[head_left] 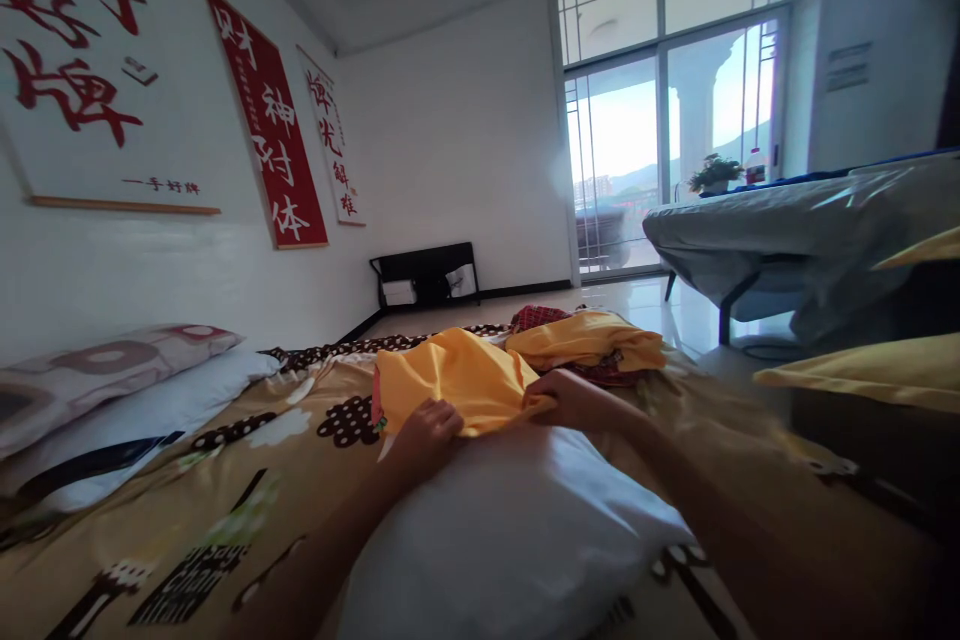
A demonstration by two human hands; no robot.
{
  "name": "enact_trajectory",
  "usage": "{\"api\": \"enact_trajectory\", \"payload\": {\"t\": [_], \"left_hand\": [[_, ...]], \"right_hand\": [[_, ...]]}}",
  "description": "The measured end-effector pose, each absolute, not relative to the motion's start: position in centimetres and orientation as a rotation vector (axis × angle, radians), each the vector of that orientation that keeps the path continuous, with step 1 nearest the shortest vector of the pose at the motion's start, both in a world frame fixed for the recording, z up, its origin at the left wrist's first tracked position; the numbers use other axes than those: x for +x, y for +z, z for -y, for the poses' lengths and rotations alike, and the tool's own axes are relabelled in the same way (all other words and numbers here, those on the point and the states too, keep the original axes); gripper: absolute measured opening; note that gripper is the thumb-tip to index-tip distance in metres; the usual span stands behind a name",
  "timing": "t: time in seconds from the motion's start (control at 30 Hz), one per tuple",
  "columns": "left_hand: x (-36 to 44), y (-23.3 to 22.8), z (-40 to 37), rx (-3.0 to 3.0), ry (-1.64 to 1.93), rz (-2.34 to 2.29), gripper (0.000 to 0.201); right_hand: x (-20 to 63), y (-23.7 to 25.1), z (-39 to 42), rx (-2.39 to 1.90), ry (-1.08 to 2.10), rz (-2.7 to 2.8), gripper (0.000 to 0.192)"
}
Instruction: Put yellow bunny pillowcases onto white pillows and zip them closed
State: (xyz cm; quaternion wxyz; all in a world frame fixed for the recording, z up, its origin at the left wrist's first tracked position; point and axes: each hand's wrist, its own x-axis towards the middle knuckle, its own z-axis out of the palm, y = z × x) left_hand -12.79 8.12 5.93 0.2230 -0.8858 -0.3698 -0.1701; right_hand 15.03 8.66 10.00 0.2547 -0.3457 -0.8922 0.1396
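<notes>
A yellow pillowcase (457, 370) covers the far end of a white pillow (495, 540) lying in front of me on the bed. My left hand (429, 432) grips the near edge of the pillowcase on its left side, fingers curled over the cloth. On the right, my right hand (562, 400) pinches the same edge. The near part of the pillow is bare between my forearms. Just beyond my right hand lies a folded yellow cloth (592, 338) with dark red checked fabric under and behind it.
The patterned bedsheet (240, 470) spreads around the pillow. At the left wall rest a patterned pillow (120, 365) and a white one (217, 390). A plastic-covered table (810, 210) stands at right, near yellow cushions (877, 370). A black rack (424, 275) sits against the far wall.
</notes>
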Motion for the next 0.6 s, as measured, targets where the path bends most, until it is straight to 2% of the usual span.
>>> {"api": "enact_trajectory", "payload": {"t": [0.07, 0.13, 0.2, 0.4, 0.5, 0.6], "left_hand": [[-13.5, 5.5, -8.2, -2.399, -0.541, 1.043, 0.016], [-15.0, 5.4, -8.8, -2.322, -0.631, 1.213, 0.027], [-17.1, 5.3, -9.7, -2.257, -0.692, 1.396, 0.028], [-22.7, 6.5, -9.5, -2.03, -0.945, 1.546, 0.026], [-23.2, 9.2, -6.7, -1.893, -1.112, 1.373, 0.027], [-22.1, 13.0, -3.0, -1.856, -1.077, 1.145, 0.027]], "right_hand": [[17.3, 10.6, -8.6, -0.91, 0.567, 2.338, 0.024], [19.3, 10.8, -8.6, -0.919, 0.713, 2.21, 0.03], [20.7, 10.5, -8.7, -0.975, 0.744, 2.106, 0.035], [22.8, 9.4, -10.0, -1.151, 0.547, 1.925, 0.048], [22.9, 10.4, -9.5, -1.059, 0.314, 1.799, 0.046], [22.0, 12.2, -8.2, -0.982, 0.157, 1.634, 0.041]]}}
